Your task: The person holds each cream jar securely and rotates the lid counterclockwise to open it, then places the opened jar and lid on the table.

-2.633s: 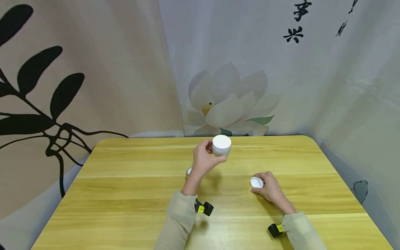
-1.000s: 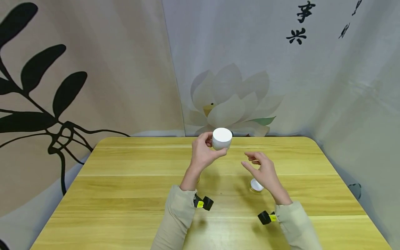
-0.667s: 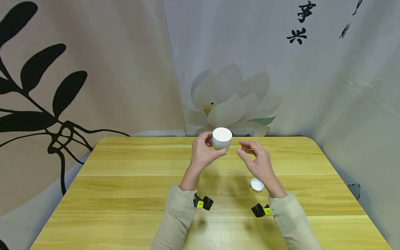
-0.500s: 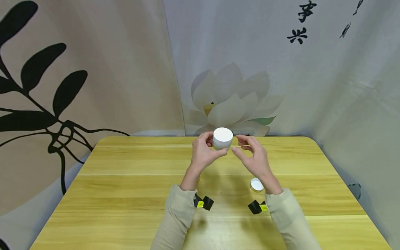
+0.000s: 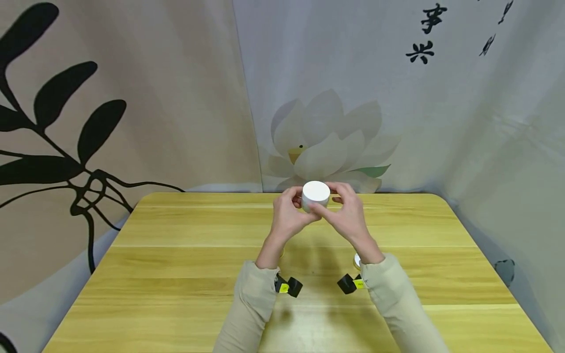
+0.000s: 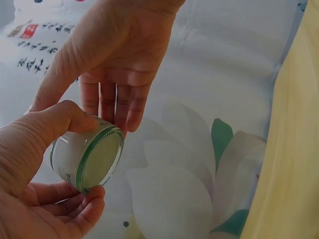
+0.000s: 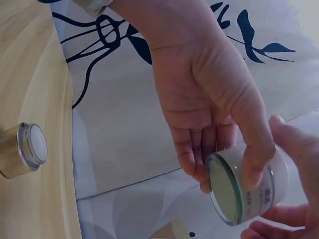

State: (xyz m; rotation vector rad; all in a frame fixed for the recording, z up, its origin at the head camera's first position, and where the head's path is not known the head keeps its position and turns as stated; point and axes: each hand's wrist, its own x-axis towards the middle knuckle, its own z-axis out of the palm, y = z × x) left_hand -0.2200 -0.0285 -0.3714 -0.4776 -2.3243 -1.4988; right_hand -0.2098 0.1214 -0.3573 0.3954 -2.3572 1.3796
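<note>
A squat cream jar (image 5: 315, 192) with a white top and clear glass base is held up above the far part of the table. My left hand (image 5: 289, 213) grips its left side; in the left wrist view the thumb and fingers span the jar (image 6: 88, 157), whose greenish glass bottom shows. My right hand (image 5: 346, 215) pinches the jar from the right. In the right wrist view its thumb lies over the printed wall of the jar (image 7: 239, 184), fingers at the far side.
A gold jar (image 7: 22, 149) with a white top stands on the wooden table (image 5: 185, 294), mostly hidden behind my left wrist in the head view. A small gold-rimmed round piece with a white inside (image 5: 357, 260) lies partly behind my right wrist. A printed curtain (image 5: 176, 98) hangs behind.
My right hand let go of the gold-rimmed round piece on the table, moved up and left, and took hold of the cream jar. My left hand kept its grip, rising slightly.
</note>
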